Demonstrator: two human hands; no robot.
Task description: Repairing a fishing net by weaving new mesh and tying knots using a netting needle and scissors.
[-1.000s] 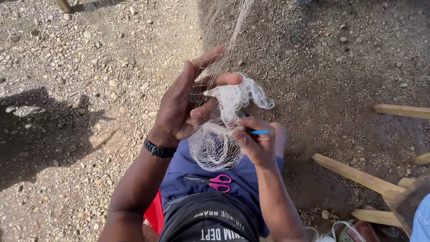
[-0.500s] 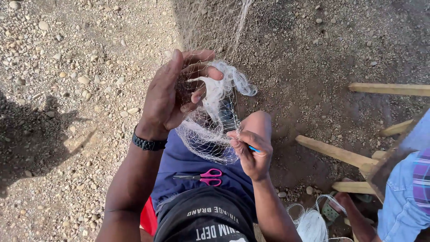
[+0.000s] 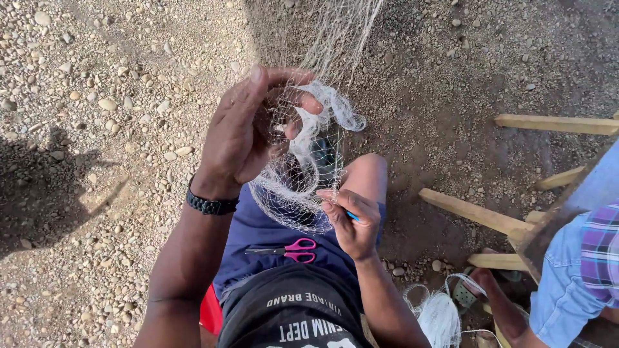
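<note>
Left hand [image 3: 242,129] bunches white net [image 3: 303,161]; right hand [image 3: 351,222] pinches, apparently, blue tool [image 3: 352,216].

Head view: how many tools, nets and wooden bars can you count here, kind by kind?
Pink-handled scissors on the lap: 1
Blue tool in the right hand: 1
White net held up by the left hand: 1
Wooden bars at right: 4
Total: 7

Ground: bare earth outdoors. Left half, pale gravel [image 3: 97,96] of small rounded pebbles in strong sunlight, crossed by a dark cast shadow [image 3: 45,187] at the near left. Right half, finer brown dirt [image 3: 451,64], shaded, with scattered stones. Right side: light wooden slats [image 3: 474,216] of a low frame, one far, three nearer, lying across the dirt.
</note>
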